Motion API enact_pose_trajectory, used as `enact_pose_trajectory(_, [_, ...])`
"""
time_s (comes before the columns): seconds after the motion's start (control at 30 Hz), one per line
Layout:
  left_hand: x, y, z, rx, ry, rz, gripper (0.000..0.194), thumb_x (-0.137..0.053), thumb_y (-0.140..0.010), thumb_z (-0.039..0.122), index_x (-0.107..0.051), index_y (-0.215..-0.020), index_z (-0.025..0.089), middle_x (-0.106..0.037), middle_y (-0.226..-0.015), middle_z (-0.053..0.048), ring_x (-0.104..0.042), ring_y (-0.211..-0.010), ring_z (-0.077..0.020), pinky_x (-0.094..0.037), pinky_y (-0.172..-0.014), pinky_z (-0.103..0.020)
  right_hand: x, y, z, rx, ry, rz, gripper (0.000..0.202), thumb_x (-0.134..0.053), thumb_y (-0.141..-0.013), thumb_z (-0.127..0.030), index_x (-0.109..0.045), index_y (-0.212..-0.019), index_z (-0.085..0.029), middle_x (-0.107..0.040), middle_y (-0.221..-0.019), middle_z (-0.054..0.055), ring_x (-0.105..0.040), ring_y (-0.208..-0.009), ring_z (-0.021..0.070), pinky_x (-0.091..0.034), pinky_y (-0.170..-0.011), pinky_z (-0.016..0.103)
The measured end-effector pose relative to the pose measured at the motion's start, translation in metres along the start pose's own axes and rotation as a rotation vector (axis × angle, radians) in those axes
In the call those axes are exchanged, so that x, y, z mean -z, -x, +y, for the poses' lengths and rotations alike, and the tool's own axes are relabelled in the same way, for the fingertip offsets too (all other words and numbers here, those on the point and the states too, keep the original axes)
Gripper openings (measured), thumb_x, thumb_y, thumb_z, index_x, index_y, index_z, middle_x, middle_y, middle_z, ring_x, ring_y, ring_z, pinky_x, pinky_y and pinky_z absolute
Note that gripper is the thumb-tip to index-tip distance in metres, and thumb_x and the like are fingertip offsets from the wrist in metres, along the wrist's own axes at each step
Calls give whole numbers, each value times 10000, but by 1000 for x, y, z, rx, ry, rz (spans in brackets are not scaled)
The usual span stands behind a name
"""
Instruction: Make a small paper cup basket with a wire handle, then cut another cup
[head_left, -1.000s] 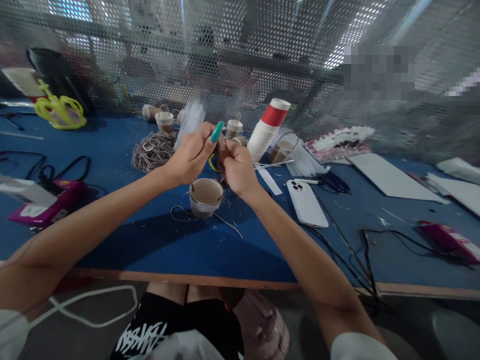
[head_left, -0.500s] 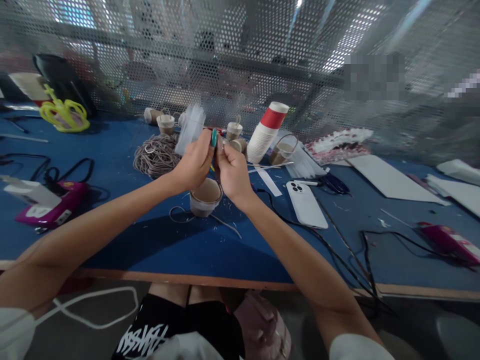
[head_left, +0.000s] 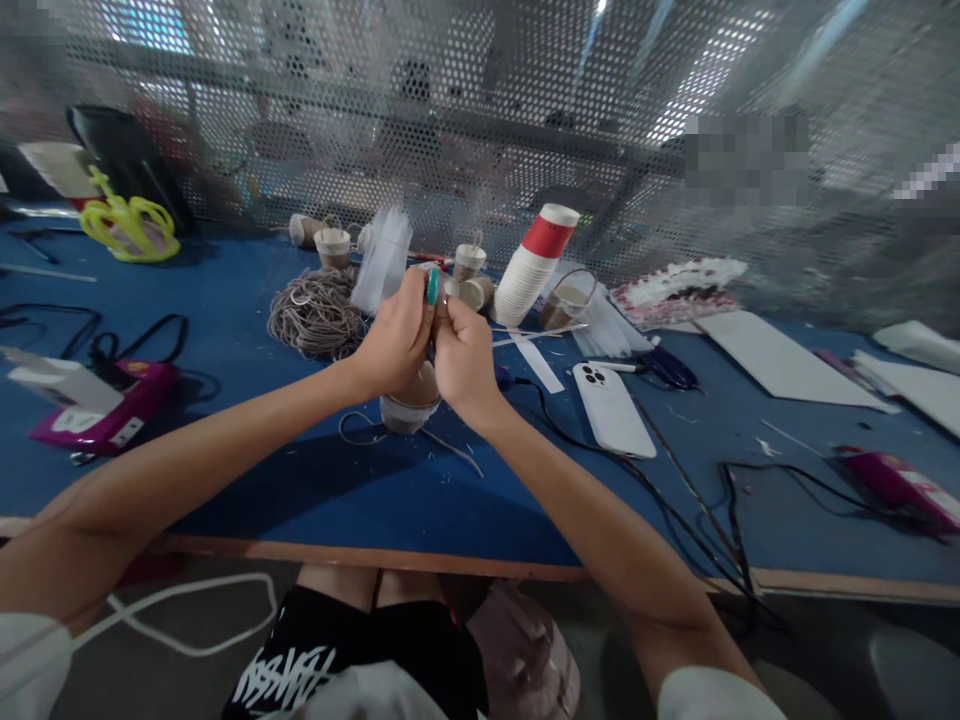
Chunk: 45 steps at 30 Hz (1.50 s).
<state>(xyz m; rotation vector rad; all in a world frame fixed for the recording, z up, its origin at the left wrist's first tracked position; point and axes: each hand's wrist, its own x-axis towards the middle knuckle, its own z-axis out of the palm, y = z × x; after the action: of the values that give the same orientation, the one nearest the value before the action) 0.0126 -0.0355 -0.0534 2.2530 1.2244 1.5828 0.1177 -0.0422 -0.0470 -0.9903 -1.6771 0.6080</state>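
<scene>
My left hand (head_left: 397, 330) and my right hand (head_left: 465, 345) meet above the table, fingers closed and thumbs side by side. A small teal piece (head_left: 433, 286) shows at the fingertips of the left hand; whether it is a nail or a held thing I cannot tell. Whatever lies between the hands is hidden. Just below them a small brown cup with a pale band (head_left: 407, 412) stands upright on the table, its rim partly covered by the left hand. A grey cord (head_left: 454, 452) trails beside that cup.
A heap of grey cord (head_left: 315, 312) lies left of the hands. Beyond are clear glue sticks (head_left: 384, 262), a stack of paper cups (head_left: 525, 280) and a handled cup (head_left: 566, 305). A white phone (head_left: 611, 408) and black cables lie at right; a magenta power strip (head_left: 112, 410) sits left.
Both hands have lowered slightly toward the brown cup and now cover more of its rim. The cup and the cord stay in place.
</scene>
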Motion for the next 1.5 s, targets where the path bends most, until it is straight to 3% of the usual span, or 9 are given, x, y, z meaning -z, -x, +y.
enact_pose_trajectory(0.4, [14,-11,-1,-55,124,-70,235,-313,-964,343,-319,-749,250,-426,-623,15,-429,-549,-139,-359,-543,-301,1,-7,10,-25,-66,-50,376,-415,-959,-322,-339,-602,-230,-341,-539,-47,-328,-542,113,-281,-541,288])
enact_pose_trajectory(0.67, [17,-16,-5,-3,50,-92,259,-377,-935,278,-278,-699,241,-391,-575,31,-422,-547,-119,-341,-534,-273,5,-7,10,60,112,-61,333,-431,-929,-242,-372,-601,-228,-416,-536,-34,-356,-523,113,-254,-555,300])
enact_pose_trajectory(0.87, [13,-21,-7,114,188,-129,280,-404,-901,132,-307,-657,230,-331,-568,50,-342,-525,-90,-315,-494,-238,5,-15,21,5,-34,-143,410,-430,-952,-364,-359,-573,-224,-396,-502,-42,-361,-509,105,-268,-516,269])
enact_pose_trajectory(1.03, [26,-39,-17,323,293,-328,341,-379,-918,111,-383,-590,203,-400,-469,51,-375,-438,-80,-315,-470,-231,17,-29,21,-172,-203,-344,428,-507,-921,-459,-429,-575,-220,-402,-423,-70,-311,-372,75,-224,-414,246])
enact_pose_trajectory(1.13, [42,-48,-29,380,68,-422,412,-395,-923,168,-424,-513,188,-437,-417,30,-417,-410,-85,-333,-479,-233,34,-38,14,-226,-267,-311,411,-522,-921,-446,-456,-586,-215,-426,-425,-66,-321,-352,71,-208,-393,242])
enact_pose_trajectory(1.27, [58,-51,-46,320,-370,-786,511,-426,-899,299,-468,-404,180,-470,-363,-21,-433,-376,-112,-370,-517,-268,55,-46,3,-312,-464,-412,462,-425,-963,-456,-417,-568,-217,-341,-415,-70,-270,-376,76,-205,-398,239])
enact_pose_trajectory(1.33, [61,-50,-53,260,-465,-928,424,-417,-876,276,-563,-495,162,-596,-482,-64,-538,-468,-147,-422,-593,-283,60,-48,-1,-340,-522,-475,524,-380,-964,-526,-369,-539,-220,-285,-417,-76,-222,-388,75,-212,-401,238])
enact_pose_trajectory(1.4, [62,-50,-59,149,-512,-938,235,-442,-800,165,-675,-795,136,-728,-809,-111,-657,-724,-201,-464,-707,-296,62,-49,-2,-352,-542,-497,562,-345,-953,-591,-328,-527,-224,-250,-425,-82,-180,-395,76,-219,-401,237])
enact_pose_trajectory(1.5, [68,-53,-65,57,-478,-867,549,-461,-695,78,-555,-1234,121,-646,-1242,-147,-622,-1095,-241,-469,-890,-312,63,-49,0,-353,-570,-476,580,-331,-942,-628,-281,-522,-231,-233,-438,-86,-151,-407,76,-231,-402,234])
